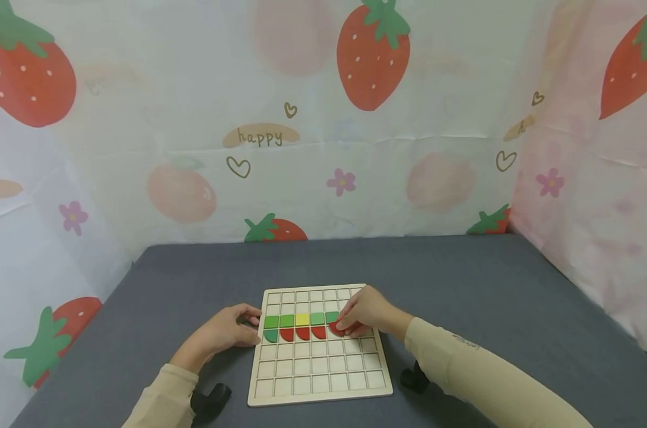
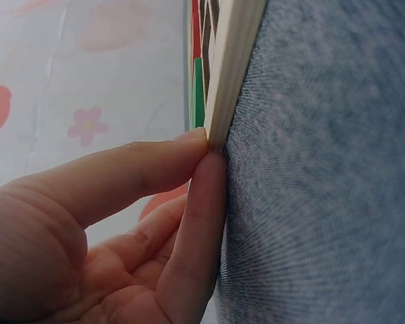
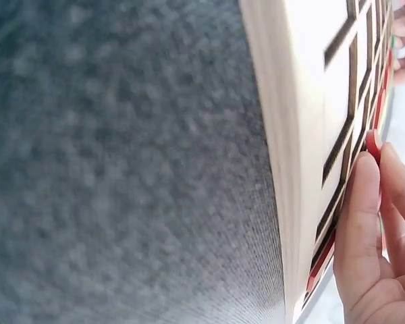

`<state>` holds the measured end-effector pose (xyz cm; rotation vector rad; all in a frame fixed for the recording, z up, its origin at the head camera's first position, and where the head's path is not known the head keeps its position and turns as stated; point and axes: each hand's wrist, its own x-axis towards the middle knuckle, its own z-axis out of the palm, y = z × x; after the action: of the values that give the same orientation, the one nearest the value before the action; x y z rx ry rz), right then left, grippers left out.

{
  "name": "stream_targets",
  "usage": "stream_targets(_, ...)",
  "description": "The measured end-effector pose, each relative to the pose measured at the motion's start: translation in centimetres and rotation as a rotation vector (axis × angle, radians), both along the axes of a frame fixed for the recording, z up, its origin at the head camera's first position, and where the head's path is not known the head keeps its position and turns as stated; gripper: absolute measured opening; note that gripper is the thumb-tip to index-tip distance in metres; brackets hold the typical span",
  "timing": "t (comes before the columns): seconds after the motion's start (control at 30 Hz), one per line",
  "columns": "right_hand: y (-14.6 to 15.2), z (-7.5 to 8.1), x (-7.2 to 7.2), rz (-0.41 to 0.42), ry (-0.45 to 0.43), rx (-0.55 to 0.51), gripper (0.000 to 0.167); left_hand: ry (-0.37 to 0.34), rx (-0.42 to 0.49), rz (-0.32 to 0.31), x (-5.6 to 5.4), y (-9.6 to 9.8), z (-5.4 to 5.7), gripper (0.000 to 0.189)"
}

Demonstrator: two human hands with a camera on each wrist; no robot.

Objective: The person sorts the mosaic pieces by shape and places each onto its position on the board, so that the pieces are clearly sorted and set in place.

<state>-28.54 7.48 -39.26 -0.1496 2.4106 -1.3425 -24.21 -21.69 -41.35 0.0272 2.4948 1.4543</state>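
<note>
A wooden grid board (image 1: 313, 389) lies on the dark cloth. One row holds square tiles in greens and yellow, including a yellow square tile (image 1: 302, 320). Just below, a green quarter-circle tile (image 1: 270, 336) and several red ones, such as a red quarter-circle tile (image 1: 287, 334), sit in cells. My right hand (image 1: 368, 309) pinches a red rounded tile (image 3: 373, 143) between thumb and finger over the right part of that row, partly hiding it. Thumb and fingertip of my left hand (image 1: 229, 327) touch the board's left edge, a gap showing between them.
The dark grey cloth (image 1: 452, 279) covers the table around the board. A strawberry-print curtain (image 1: 323, 196) stands behind and at both sides. Black straps with dark mounts sit at the wrists, one mount (image 1: 211, 403) near the board's lower left.
</note>
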Motion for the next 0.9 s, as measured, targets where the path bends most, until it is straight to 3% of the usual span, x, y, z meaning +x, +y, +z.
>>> stream_targets(0.43,-0.3,-0.52,0.19,0.041,0.067,0.028,0.006,-0.016,0.03,-0.018,-0.13,-0.13,-0.01,0.058)
stream_targets(0.9,-0.43,0.0,0.56,0.05,0.119,0.075,0.008,-0.007,0.011,-0.01,-0.15,-0.07,-0.02,0.057)
